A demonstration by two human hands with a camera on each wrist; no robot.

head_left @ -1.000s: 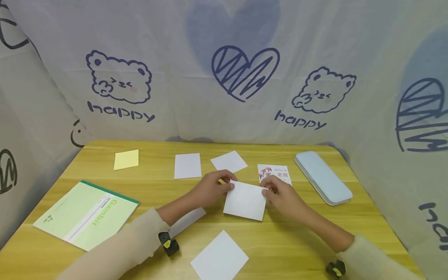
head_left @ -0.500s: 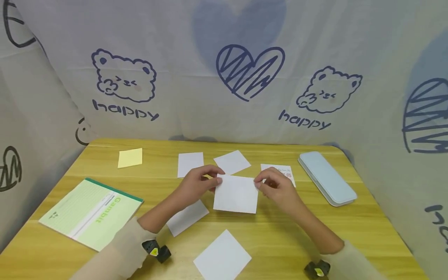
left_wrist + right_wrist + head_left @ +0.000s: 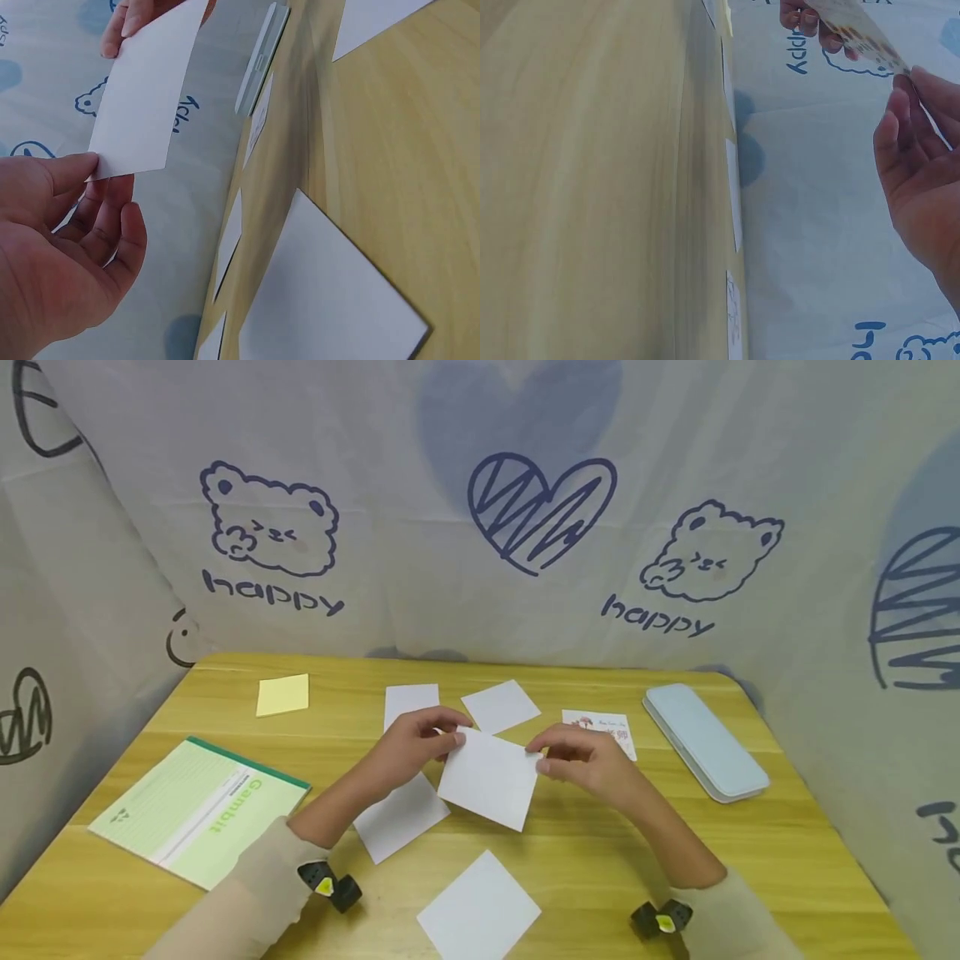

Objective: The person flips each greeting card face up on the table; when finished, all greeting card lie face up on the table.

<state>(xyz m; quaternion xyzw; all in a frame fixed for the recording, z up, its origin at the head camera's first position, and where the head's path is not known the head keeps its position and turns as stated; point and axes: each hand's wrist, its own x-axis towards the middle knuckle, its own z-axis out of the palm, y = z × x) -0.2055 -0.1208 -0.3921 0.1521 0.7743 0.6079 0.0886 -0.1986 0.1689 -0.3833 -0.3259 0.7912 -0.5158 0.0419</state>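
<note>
Fingers, left hand (image 3: 411, 750): thumb and fingertips pinch the left corner of the white card (image 3: 488, 778); the remaining fingers are loosely curled beneath it, as the left wrist view shows.
Fingers, right hand (image 3: 591, 765): thumb and fingertips pinch the right edge of the same card; fingers are held close together.
White card position: held clear of the table (image 3: 675, 843), between the two hands, tilted with its lower corner toward 5 o'clock; near the table centre.
Card face: blank white toward the head camera; the right wrist view shows print on the far side.
Sheet under left forearm: a white paper (image 3: 401, 817) lies flat at 7 o'clock of the held card.
Near sheet: a white square (image 3: 478, 910) lies at 6 o'clock, close to the front edge.
Far sheets: two white papers (image 3: 411, 702) (image 3: 500, 706) lie at 11 and 12 o'clock.
Printed card (image 3: 600, 728): flat at 2 o'clock, partly behind the right hand.
Pale blue case (image 3: 705, 741): at 3 o'clock, well apart.
Yellow note (image 3: 282, 694): at 10 o'clock.
Green notebook (image 3: 198, 810): at 9 o'clock, near the left edge.
</note>
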